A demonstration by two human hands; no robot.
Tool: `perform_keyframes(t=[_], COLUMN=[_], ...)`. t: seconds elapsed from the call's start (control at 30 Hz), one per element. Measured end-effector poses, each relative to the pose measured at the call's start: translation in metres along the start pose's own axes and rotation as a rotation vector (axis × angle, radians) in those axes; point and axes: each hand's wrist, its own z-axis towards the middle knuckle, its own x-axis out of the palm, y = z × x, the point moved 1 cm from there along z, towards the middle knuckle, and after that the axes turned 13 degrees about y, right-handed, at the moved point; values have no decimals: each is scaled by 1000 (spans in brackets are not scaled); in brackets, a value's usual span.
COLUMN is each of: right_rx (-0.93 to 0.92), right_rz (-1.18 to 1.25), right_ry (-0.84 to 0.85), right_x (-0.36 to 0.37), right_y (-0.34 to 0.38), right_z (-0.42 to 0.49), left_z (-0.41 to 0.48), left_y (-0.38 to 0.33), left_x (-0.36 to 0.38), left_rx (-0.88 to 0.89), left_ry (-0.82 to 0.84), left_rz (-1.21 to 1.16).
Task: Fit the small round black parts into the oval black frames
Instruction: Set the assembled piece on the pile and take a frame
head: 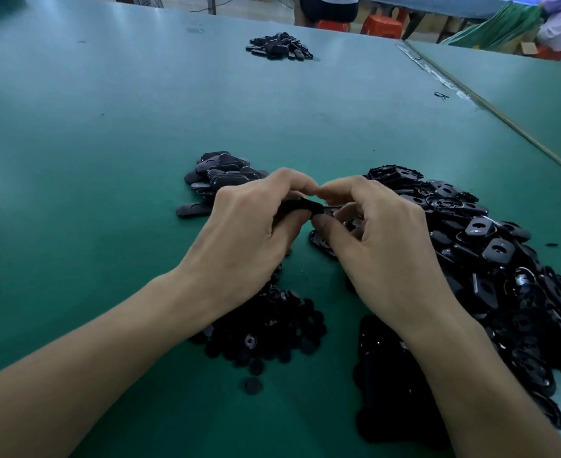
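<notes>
An oval black frame [305, 206] is held just above the worktop [107, 143], mid-width and nearer the near edge, braced between both hands, presumably so a part can be pressed in. The left hand [256, 226] is curled round one end; the right hand [381, 239] is closed narrow, thumb and forefinger nipped on the other. Whether a round part is seated cannot be told, as it is hidden by fingers. Small round black parts [272, 328] are heaped under the wrists, within easy reach. Empty frames [490, 246] are piled towards the near right corner. A stack [223, 175], judged finished, is kept apart beyond the left hand.
</notes>
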Motion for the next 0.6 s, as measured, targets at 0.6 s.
perform_keyframes(t=[0.6], right_rx=[5], right_rz=[264], right_ry=[19], right_x=[-6], right_y=[-5], right_z=[2], left_z=[8], left_y=[8], left_x=[-1], left_rx=[-189], left_ry=[140], left_rz=[-708])
